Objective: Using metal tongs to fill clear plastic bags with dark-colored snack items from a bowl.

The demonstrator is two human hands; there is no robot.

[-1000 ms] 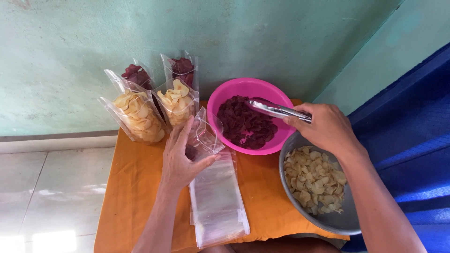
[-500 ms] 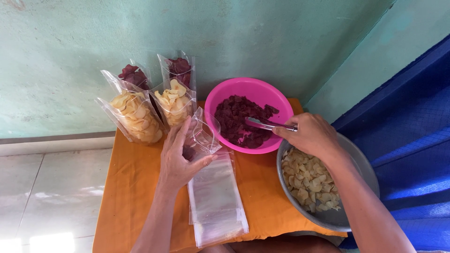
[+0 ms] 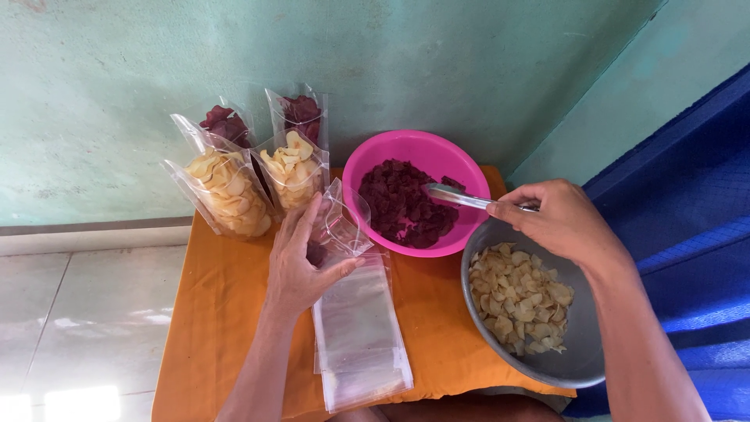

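Green plaster wall behind, an orange-covered table pushed up against it, and we're right over the action. Left hand is wrapped round an empty clear pouch, fingers closed on its sides and thumb underneath, holding it upright with the mouth gaping towards the pink bowl. Right hand is clamped firmly on the handle end of a pair of metal tongs; the tips are down among the dark red chips, though whether they've bitten anything I can't tell from this angle. To do this well, I'd say keep that pouch mouth wide and close beside the bowl rim, so the trip from bowl to pouch is short, and squeeze gently, because thin chips look likely to shatter under a hard pinch. Now the containers: the pink bowl is partly filled with the red chips; the grey metal bowl at the right holds pale yellow chips, heaped to one side. At the wall stand four filled pouches, two with yellow chips in front, two with red chips behind. A stack of flat empty pouches lies just below the left hand.
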